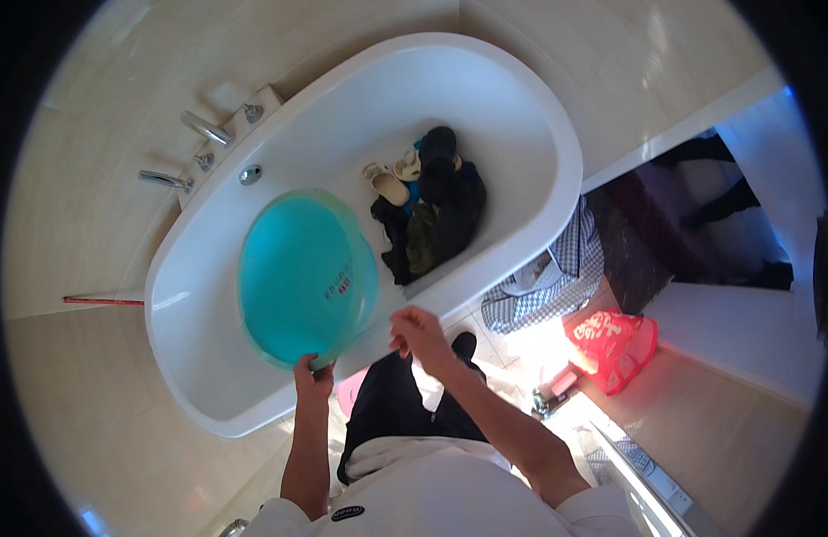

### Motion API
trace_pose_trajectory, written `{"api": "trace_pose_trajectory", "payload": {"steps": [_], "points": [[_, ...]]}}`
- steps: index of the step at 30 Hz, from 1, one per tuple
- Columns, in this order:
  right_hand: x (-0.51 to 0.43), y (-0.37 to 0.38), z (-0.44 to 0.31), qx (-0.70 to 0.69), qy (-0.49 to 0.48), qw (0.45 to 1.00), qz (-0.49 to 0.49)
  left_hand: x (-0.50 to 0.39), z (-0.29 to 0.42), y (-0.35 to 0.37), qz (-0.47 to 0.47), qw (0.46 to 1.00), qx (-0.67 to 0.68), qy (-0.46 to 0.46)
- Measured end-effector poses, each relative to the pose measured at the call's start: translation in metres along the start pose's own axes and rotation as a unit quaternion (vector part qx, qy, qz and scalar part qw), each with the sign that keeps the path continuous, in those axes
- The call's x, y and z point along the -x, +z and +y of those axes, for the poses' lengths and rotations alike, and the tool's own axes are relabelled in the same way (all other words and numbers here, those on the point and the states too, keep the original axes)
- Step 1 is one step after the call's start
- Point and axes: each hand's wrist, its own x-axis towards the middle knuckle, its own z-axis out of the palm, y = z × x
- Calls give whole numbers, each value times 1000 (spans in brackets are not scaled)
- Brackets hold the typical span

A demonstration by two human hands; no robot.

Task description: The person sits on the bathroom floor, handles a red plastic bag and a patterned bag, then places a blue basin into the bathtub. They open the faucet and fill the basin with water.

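Note:
A turquoise plastic basin (286,268) with printed writing on its side stands tilted in the white bathtub (501,87). My left hand (313,382) grips its near rim, thumb over the edge. Over the tub's near edge, to the right of the basin, my right hand (420,335) hovers with curled fingers; whether anything is between them is hidden. Farther right in the tub lies a heap of dark shoes (454,188), with a pair of cream clogs (390,186) at its left side. An olive-green item (422,238) is among the dark ones.
A chrome faucet (209,127) and a hand shower (165,180) are mounted on the tub's far left edge. On the floor to the right are a checked woven bag (521,312) and a red plastic bag (612,349). Part of a pink object (350,391) shows below the tub.

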Motion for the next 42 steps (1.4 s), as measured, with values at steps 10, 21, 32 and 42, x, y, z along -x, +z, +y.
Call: {"api": "trace_pose_trajectory", "payload": {"steps": [10, 21, 32, 42], "points": [[8, -53, -71, -142, -77, 987, 18, 40, -11, 31, 8, 998, 29, 53], [2, -31, -48, -172, -9, 985, -5, 60, -13, 24, 33, 996, -1, 80], [-52, 44, -24, -11, 33, 999, -14, 27, 6, 12, 8, 996, -63, 62], [-75, 57, -32, 70, 41, 994, 77, -4, 32, 29, 25, 992, -120, 25]]}}
